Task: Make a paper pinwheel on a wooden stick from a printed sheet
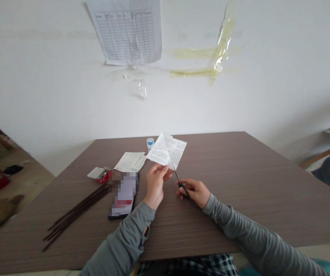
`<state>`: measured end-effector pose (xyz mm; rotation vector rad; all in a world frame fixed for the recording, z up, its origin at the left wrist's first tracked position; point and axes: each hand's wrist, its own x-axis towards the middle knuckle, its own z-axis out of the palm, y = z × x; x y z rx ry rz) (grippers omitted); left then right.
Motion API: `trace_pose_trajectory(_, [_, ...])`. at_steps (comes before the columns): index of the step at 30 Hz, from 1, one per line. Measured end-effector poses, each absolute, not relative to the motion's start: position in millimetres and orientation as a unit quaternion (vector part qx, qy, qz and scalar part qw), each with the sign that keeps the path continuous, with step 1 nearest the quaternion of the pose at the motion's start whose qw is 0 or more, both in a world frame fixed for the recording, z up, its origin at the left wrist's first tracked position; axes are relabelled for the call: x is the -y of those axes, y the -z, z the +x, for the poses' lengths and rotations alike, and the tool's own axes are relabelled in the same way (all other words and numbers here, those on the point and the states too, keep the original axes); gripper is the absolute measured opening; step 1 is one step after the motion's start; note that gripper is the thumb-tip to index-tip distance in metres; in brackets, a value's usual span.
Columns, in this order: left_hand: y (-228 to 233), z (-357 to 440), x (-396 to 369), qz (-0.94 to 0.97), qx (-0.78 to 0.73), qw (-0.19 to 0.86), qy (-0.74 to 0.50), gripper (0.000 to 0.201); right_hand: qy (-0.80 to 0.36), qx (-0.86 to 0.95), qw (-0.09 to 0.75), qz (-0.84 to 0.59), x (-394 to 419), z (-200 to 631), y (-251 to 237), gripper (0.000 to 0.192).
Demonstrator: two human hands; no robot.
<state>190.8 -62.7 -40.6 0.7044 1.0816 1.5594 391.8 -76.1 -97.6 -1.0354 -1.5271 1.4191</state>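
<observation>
Pinched in my left hand (156, 182) is a square of printed paper (167, 149), held up above the table with a crease running across it. My right hand (195, 190) grips a pair of scissors (184, 190) by the black handles. The blades point up and to the left and meet the paper's lower corner, close to my left fingers. Whether the blades are parted is too fine to tell. Behind the paper's left corner stands a small clear bottle (150, 143) with a blue band, partly covered.
Left of my hands lie a phone (123, 195), a bundle of thin dark sticks (75, 209), an open red and white box (103, 174) of small pieces, and more printed paper (129, 161). The brown table (239, 168) meets a white wall (205, 103) with a taped sheet (127, 34).
</observation>
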Motion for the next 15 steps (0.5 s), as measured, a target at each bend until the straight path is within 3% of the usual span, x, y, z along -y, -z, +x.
trace_pose_trajectory(15, [40.2,190.7,62.7,0.29,-0.454,0.533,-0.652,0.038,-0.555,0.604,0.398,-0.41,76.5,391.5,96.5,0.07])
